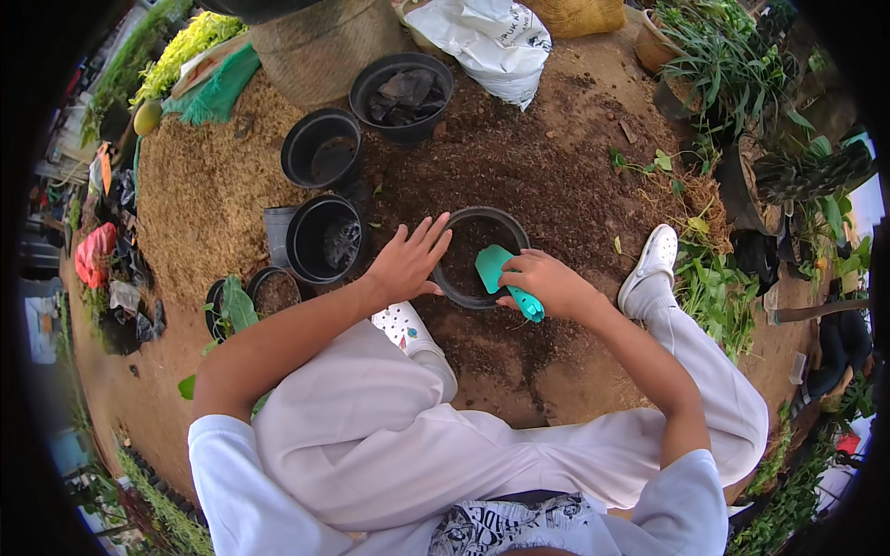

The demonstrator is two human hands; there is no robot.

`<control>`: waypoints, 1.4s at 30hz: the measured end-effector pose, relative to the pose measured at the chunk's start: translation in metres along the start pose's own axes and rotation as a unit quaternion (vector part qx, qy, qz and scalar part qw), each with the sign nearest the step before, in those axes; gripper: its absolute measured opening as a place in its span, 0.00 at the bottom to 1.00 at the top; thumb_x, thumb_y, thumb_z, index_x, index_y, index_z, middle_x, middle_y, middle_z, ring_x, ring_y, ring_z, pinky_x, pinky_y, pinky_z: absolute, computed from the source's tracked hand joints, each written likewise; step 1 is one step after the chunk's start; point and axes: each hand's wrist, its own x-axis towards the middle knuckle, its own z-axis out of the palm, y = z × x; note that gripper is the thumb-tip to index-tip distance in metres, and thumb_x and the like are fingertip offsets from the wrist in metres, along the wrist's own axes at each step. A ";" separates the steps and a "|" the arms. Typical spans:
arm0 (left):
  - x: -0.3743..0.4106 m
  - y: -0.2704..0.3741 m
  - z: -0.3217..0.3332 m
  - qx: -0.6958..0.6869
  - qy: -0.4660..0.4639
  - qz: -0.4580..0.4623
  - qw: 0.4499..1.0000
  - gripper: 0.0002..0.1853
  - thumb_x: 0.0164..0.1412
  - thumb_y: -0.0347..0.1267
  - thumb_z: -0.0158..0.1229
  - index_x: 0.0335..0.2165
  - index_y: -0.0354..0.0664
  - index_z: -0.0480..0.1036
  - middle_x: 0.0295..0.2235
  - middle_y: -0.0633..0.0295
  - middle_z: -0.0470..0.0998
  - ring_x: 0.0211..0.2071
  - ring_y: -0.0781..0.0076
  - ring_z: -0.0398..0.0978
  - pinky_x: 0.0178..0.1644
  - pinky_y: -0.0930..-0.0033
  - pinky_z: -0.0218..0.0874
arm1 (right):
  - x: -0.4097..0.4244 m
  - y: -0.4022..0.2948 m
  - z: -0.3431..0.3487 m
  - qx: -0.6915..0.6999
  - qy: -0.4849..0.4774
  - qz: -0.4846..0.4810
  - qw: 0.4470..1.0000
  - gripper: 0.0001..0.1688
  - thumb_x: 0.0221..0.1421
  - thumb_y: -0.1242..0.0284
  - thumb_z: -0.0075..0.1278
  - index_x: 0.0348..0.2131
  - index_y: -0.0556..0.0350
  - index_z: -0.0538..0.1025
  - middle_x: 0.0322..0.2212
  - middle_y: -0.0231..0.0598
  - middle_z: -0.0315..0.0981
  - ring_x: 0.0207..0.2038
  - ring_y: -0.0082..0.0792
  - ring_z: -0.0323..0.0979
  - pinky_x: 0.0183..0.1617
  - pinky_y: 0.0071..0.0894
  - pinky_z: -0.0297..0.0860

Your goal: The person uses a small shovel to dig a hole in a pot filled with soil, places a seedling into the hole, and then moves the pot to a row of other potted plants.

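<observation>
A round black plastic pot [514,228] stands on the soil before me, with dark soil [467,243] inside it. My right hand [549,281] grips the handle of a turquoise hand trowel [492,265], whose blade is over the soil within the pot. Against the pot's left rim lies my left hand [407,260], its fingers spread and nothing held in it. The trowel's handle end sticks out below my right hand.
Black pots [295,240] [288,149] stand to the left, one larger pot [361,94] holding black plastic. Behind are a white sack [487,42] and a woven basket [313,55]. Dry husks [201,201] lie left; potted plants [723,76] line the right.
</observation>
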 end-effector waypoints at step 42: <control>0.006 -0.003 -0.006 -0.054 -0.065 -0.029 0.996 0.56 0.53 0.61 0.69 0.66 0.34 0.60 0.72 0.38 0.54 0.46 0.52 0.80 0.53 0.54 0.68 | 0.020 -0.013 0.028 0.053 -0.075 0.032 0.995 0.29 0.54 0.81 0.54 0.57 0.52 0.79 0.59 0.46 0.75 0.55 0.51 0.78 0.67 0.55 0.69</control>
